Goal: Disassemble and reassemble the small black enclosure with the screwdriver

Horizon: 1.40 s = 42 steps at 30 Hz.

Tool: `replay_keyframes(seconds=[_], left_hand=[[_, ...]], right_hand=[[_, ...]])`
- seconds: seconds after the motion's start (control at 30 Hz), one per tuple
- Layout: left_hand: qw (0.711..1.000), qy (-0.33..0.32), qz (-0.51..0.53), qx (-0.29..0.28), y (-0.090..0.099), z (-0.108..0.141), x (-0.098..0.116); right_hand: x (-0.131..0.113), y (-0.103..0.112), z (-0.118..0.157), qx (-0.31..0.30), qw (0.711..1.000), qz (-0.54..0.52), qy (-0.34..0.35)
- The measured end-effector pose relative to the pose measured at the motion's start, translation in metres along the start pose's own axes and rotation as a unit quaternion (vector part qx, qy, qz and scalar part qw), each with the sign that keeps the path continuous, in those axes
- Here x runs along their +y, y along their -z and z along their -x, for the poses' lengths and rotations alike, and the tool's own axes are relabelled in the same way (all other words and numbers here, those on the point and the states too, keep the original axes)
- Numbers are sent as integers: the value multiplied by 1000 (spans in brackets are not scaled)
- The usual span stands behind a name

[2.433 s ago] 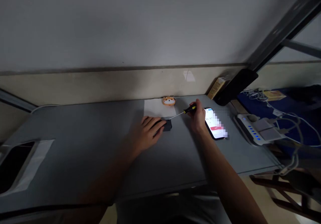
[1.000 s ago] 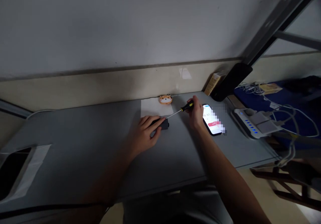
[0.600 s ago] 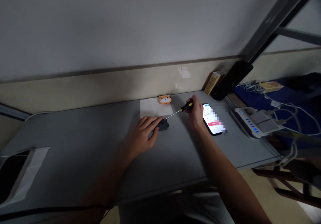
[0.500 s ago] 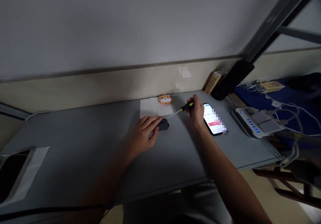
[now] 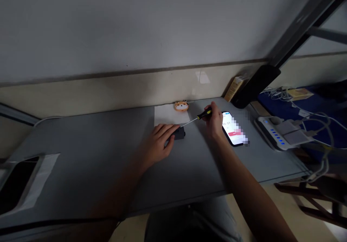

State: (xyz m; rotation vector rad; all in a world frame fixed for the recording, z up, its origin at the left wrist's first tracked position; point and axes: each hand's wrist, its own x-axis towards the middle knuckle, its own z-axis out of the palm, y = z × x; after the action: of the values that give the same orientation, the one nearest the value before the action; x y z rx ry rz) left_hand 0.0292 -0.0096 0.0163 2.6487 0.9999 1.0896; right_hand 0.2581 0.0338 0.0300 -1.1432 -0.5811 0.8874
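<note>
My left hand [image 5: 159,144] holds down a small dark grey box [image 5: 179,133] with slots in its top, fingers over it and thumb along its near side. Much of the box is hidden under that hand. In my right hand [image 5: 215,121] is a screwdriver [image 5: 202,115] with a black and yellow handle, its thin shaft slanting down to the left. The tip comes down by the far edge of the box, close to my left fingertips; whether it touches the box I cannot tell.
Behind the box lie a white sheet [image 5: 165,115] and an orange animal-faced case [image 5: 181,106]. A lit phone [image 5: 231,128] rests right of my right hand. Further right are a power strip [image 5: 273,133] with cables and a black upright object [image 5: 256,86]. A tablet-like device [image 5: 18,184] lies left.
The whole scene has shifted slightly to the right in view. Both hands keep about the same pose on the box and the screwdriver.
</note>
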Motion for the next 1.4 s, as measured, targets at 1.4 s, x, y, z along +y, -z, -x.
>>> replay_keyframes(seconds=[1.4], left_hand=[[995, -30, -90, -38, 1, -2, 0]], right_hand=[[3, -5, 0, 26, 999, -39, -6]])
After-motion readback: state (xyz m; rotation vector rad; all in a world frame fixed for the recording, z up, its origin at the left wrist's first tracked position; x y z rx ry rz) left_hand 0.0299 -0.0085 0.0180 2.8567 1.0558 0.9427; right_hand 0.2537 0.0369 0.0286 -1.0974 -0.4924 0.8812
